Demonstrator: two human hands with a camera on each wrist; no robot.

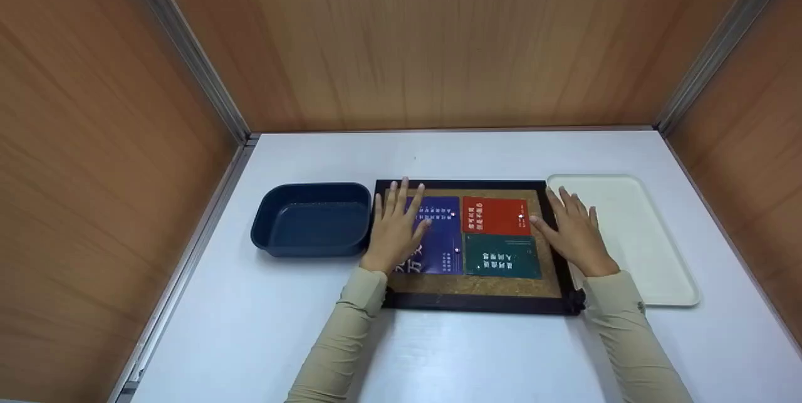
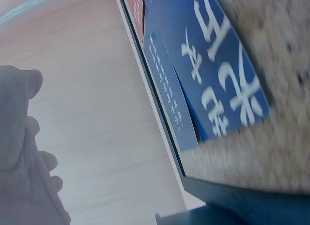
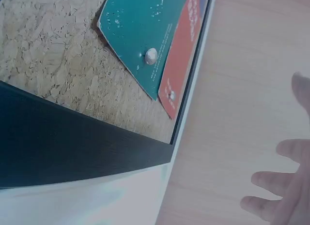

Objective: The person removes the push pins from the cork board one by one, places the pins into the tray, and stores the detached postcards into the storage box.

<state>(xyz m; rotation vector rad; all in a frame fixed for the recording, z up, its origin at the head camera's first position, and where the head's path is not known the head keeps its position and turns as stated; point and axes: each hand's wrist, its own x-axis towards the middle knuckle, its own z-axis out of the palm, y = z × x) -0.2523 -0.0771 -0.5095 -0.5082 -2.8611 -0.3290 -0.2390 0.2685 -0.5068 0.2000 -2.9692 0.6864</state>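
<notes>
A black-framed cork board (image 1: 476, 303) lies on the white table with several cards on it. Purple-blue cards (image 1: 442, 246) cover its left part, a red card (image 1: 495, 215) the upper right, and a green card (image 1: 504, 256) the lower right. White-headed push pins (image 3: 151, 56) stand in the green and red cards. My left hand (image 1: 395, 230), fingers spread, overlaps the board's left side and hides part of the purple-blue cards. Over the right frame edge, my right hand (image 1: 575, 230) also has its fingers spread. Neither hand holds anything.
Left of the board stands a dark blue rectangular basin (image 1: 313, 249). A pale flat tray (image 1: 664, 259) lies to the right, partly behind the right hand and sleeve. Wood-grain panels (image 1: 438, 46) wall the table at the back and both sides.
</notes>
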